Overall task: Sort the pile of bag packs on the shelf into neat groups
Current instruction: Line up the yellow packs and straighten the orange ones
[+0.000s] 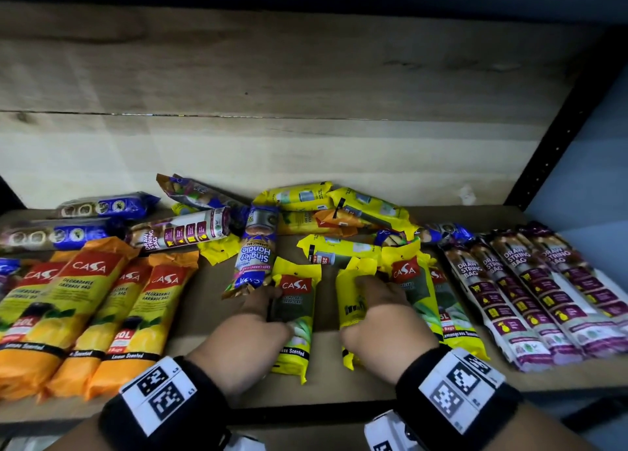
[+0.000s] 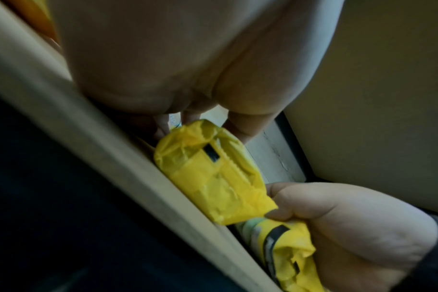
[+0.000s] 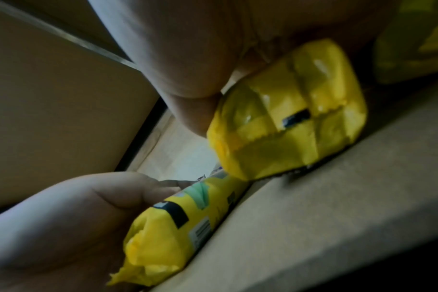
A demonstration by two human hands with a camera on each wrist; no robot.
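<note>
Bare shelf (image 1: 200, 318) board lies open between the orange packs (image 1: 85, 314) at the left edge and the two yellow packs (image 1: 295, 314) under the hands at the front middle. The loose pile (image 1: 326, 219) blocks the middle, towards the back. The draw-string packs (image 1: 543, 291) fill the right end. Behind the pile, the back wall (image 1: 272, 76) closes the shelf; above, room stays free.

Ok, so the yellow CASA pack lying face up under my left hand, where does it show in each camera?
Head: the yellow CASA pack lies at lower centre, under the left hand.
Left wrist: its folded end sits mid-frame, just below the palm.
Right wrist: lower left, green print and black band showing.
Shared landmark: the second yellow pack, held by the right hand beside it.
</note>
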